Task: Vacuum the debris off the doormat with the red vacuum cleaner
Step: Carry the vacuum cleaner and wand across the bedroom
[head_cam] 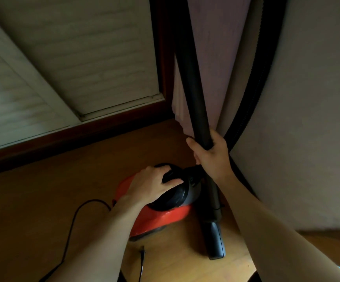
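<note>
The red vacuum cleaner (159, 218) sits on the wooden floor in the corner, its top black and domed. My left hand (155, 186) lies over that black top, fingers curled round its handle. My right hand (210, 153) grips the black wand (191, 78), which stands nearly upright. The floor nozzle (216, 239) rests on the floor just right of the red body. A black ribbed hose (256, 78) curves up along the wall. No doormat is in view.
A black power cord (71, 226) trails over the floor (42, 200) to the lower left. A dark wooden skirting board (63, 143) and a shuttered window (83, 58) lie beyond. A pale curtain (216, 47) and a grey wall (307, 119) close in on the right.
</note>
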`<state>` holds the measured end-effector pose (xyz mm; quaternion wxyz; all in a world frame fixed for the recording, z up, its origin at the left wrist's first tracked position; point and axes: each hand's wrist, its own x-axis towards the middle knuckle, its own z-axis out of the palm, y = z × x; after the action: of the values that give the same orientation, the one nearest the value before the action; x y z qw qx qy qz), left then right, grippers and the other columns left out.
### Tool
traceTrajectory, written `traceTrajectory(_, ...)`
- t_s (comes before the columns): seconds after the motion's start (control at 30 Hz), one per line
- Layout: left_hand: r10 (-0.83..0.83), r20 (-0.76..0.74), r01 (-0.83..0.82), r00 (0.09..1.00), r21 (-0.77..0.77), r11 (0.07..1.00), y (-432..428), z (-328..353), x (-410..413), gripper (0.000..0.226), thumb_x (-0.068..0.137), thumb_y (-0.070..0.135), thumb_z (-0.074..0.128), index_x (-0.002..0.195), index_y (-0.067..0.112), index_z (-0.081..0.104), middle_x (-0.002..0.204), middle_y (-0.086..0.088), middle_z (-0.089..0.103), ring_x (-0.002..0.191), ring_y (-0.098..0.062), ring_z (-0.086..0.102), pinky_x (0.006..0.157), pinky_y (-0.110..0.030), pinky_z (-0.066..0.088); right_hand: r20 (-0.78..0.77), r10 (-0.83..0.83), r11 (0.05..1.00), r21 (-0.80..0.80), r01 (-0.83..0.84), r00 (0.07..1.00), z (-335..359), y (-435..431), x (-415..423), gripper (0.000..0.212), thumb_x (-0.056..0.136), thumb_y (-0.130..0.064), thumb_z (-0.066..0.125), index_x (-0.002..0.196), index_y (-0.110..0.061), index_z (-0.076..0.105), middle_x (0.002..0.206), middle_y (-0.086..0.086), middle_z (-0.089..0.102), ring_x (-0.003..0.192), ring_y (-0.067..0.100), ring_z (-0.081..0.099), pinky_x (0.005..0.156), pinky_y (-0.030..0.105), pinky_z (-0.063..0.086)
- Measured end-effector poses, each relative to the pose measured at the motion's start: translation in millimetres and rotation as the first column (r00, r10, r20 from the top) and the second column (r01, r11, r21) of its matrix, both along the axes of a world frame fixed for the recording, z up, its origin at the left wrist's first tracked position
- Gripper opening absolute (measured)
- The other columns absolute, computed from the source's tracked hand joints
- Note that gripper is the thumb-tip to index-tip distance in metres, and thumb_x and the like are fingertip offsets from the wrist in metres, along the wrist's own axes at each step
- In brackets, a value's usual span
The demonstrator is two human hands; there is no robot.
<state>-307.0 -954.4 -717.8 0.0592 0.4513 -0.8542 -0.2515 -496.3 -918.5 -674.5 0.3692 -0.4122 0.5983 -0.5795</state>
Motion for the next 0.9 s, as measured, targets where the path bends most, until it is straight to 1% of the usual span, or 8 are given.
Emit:
traceTrajectory(0.07,-0.01,0.011,0.01,1.0,0.049,0.999,-1.1,3.0,3.1,0.059,0.087,0.068,0.054,0.129,0.026,0.061,0.116,0.003,0.071,0.103,-0.019,0.068,0.085,-0.036,0.055,0.012,-0.002,1.0,-0.01,0.002,1.0,2.4,3.3,0.7,0.021,0.093,-0.009,0.072,0.082,-0.008,0.054,0.055,-0.003,0.049,0.047,0.015,0.048,0.044,0.031,0.04)
traceTrajectory(0.17,0.025,-0.086,-0.014,0.996,0.128,0.992,0.5,2.8,2.9,0.053,0.086,0.068,0.057,0.118,0.027,0.067,0.108,0.008,0.073,0.099,-0.013,0.069,0.085,-0.036,0.056,0.005,-0.013,1.0,-0.014,0.013,1.0,6.5,7.1,1.0,0.022,0.093,-0.009,0.072,0.08,-0.009,0.054,0.054,-0.004,0.049,0.047,0.015,0.048,0.045,0.032,0.041)
traceTrajectory(0.23,0.03,-0.089,-0.017,0.996,0.148,0.989,-0.2,1.0,4.2,0.055,0.083,0.073,0.054,0.109,0.028,0.07,0.101,0.01,0.073,0.092,-0.01,0.069,0.08,-0.038,0.057,0.001,-0.021,1.0,-0.013,0.021,1.0,8.6,9.9,2.3,0.022,0.093,-0.009,0.072,0.08,-0.012,0.055,0.052,-0.007,0.049,0.046,0.014,0.048,0.045,0.03,0.041)
traceTrajectory(0.37,0.022,-0.076,-0.01,0.997,0.153,0.988,-2.0,2.4,14.4,0.061,0.083,0.072,0.054,0.102,0.016,0.07,0.095,0.002,0.074,0.087,-0.013,0.07,0.078,-0.042,0.057,-0.012,-0.051,0.998,-0.033,0.05,0.999,12.3,15.3,2.4,0.022,0.092,-0.008,0.073,0.078,-0.009,0.056,0.051,-0.004,0.048,0.045,0.013,0.047,0.047,0.029,0.041)
traceTrajectory(0.5,0.03,-0.113,-0.011,0.993,0.166,0.986,-0.2,9.7,21.8,0.058,0.086,0.065,0.059,0.103,0.01,0.069,0.097,-0.005,0.074,0.089,-0.017,0.07,0.081,-0.045,0.056,-0.034,-0.069,0.996,-0.053,0.067,0.997,15.9,14.7,2.8,0.026,0.091,-0.012,0.075,0.08,0.001,0.056,0.053,0.003,0.047,0.046,0.017,0.047,0.048,0.034,0.041)
traceTrajectory(0.63,0.044,-0.151,-0.021,0.988,0.152,0.988,5.2,30.4,25.8,0.057,0.084,0.066,0.059,0.104,0.013,0.07,0.098,-0.001,0.074,0.09,-0.014,0.07,0.08,-0.045,0.057,-0.053,-0.026,0.998,-0.057,0.023,0.998,27.7,16.8,9.2,0.024,0.091,-0.014,0.076,0.081,-0.001,0.058,0.052,0.001,0.048,0.046,0.019,0.048,0.048,0.035,0.041)
traceTrajectory(0.77,0.08,-0.196,-0.043,0.977,0.189,0.981,11.0,78.1,39.6,0.048,0.083,0.068,0.058,0.102,0.026,0.072,0.094,0.012,0.073,0.088,-0.001,0.069,0.076,-0.039,0.058,-0.068,0.007,0.998,-0.058,-0.011,0.998,70.2,19.1,25.2,0.023,0.09,-0.017,0.077,0.078,-0.009,0.059,0.061,0.004,0.048,0.054,0.02,0.049,0.052,0.037,0.042)
traceTrajectory(0.9,0.127,-0.201,-0.088,0.971,0.196,0.977,19.5,170.9,60.3,0.046,0.083,0.067,0.058,0.098,0.026,0.072,0.088,0.01,0.074,0.083,-0.002,0.069,0.071,-0.042,0.057,-0.067,0.038,0.999,-0.005,-0.039,0.997,155.9,28.0,47.2,0.017,0.089,-0.018,0.077,0.087,-0.008,0.063,0.064,0.002,0.051,0.057,0.016,0.053,0.054,0.036,0.045)
